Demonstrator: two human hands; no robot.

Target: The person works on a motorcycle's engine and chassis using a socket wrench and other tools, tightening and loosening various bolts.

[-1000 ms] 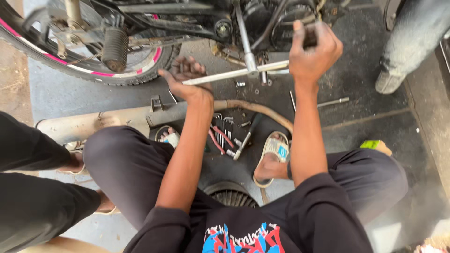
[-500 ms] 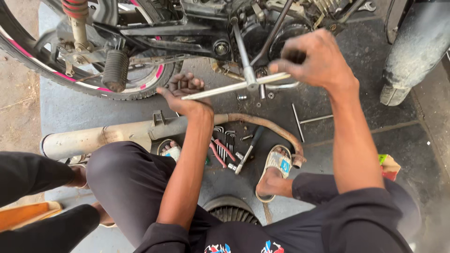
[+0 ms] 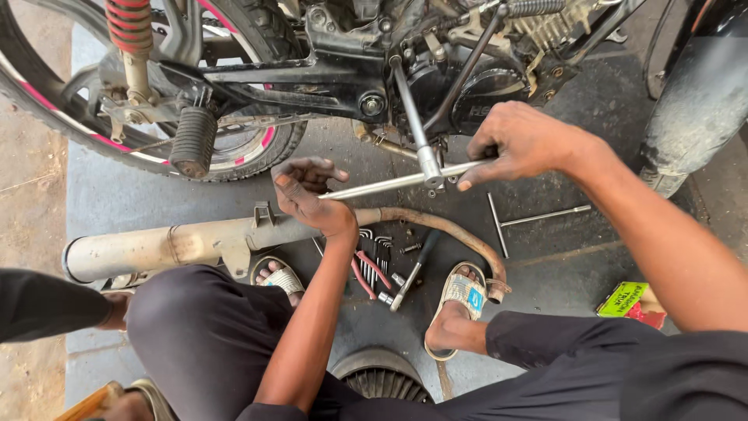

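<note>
Left hand (image 3: 305, 191): fingers curled around the left end of the T-handle wrench (image 3: 393, 184); the bar's tip sits inside the curl, so the closeness of the grip is hard to judge. Right hand (image 3: 520, 143): clamped over the bar's right end, which it hides entirely. The two hands are well apart, one at each end of the crossbar.

Wrench: crossbar long axis runs roughly left to right, rising slightly toward the right hand. The shaft leaves the middle joint and points up and away into the motorcycle (image 3: 374, 70), toward the engine area. The socket end is lost among dark frame parts; what it engages cannot be made out.

Motorcycle: cut off by the top edge. Visible are the rear tyre (image 3: 47, 101) with a pink rim stripe, the red shock spring (image 3: 128, 23), a ribbed footpeg (image 3: 191, 140) and the engine case.

Floor (image 3: 109, 195): detached exhaust pipe (image 3: 179, 245) lies lengthwise, silver silencer to the left, rusty bent header to the right, passing behind the left wrist. Below it, small loose tools (image 3: 382, 269), partly hidden by the forearm; kinds are unclear apart from hex keys and a red-handled piece. Two thin rods (image 3: 538, 217) lie right of the wrench.

Sandalled feet (image 3: 460, 296) rest on the floor. A green and red box (image 3: 631, 302) is partly covered by the right arm. Another person's leg (image 3: 693, 109) stands at the right edge, cut off.
</note>
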